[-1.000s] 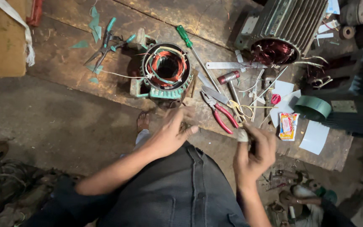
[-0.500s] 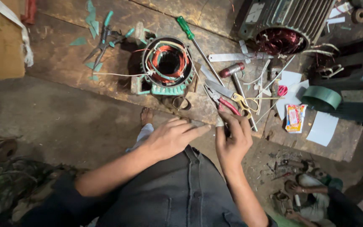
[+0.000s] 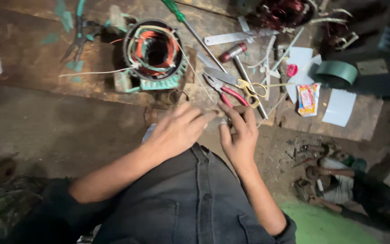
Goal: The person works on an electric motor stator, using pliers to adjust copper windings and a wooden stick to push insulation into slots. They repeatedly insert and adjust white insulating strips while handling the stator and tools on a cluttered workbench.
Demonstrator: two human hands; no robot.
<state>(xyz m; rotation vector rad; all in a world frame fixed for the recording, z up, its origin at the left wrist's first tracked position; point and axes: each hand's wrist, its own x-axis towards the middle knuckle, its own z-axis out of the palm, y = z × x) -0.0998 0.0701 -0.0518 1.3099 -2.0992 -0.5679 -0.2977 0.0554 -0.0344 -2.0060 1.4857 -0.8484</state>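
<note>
Upper left of centre, a round motor stator (image 3: 154, 52) with orange copper windings in a dark metal ring sits on the worn wooden board (image 3: 37, 63). At mid-frame the left hand (image 3: 177, 129) lies palm down, fingers loosely spread toward the right hand (image 3: 239, 133), whose fingertips pinch something too small to identify. Just above them lie red-handled pliers (image 3: 226, 90) and yellow-handled scissors (image 3: 240, 83).

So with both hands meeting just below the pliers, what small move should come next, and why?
Probably a short reach forward with the right hand to the red-handled pliers. Both hands, the left hand too, sit fingertip to fingertip at the board's near edge, seemingly pinching something too small to make out, and the pliers lie just beyond the fingertips.
</note>
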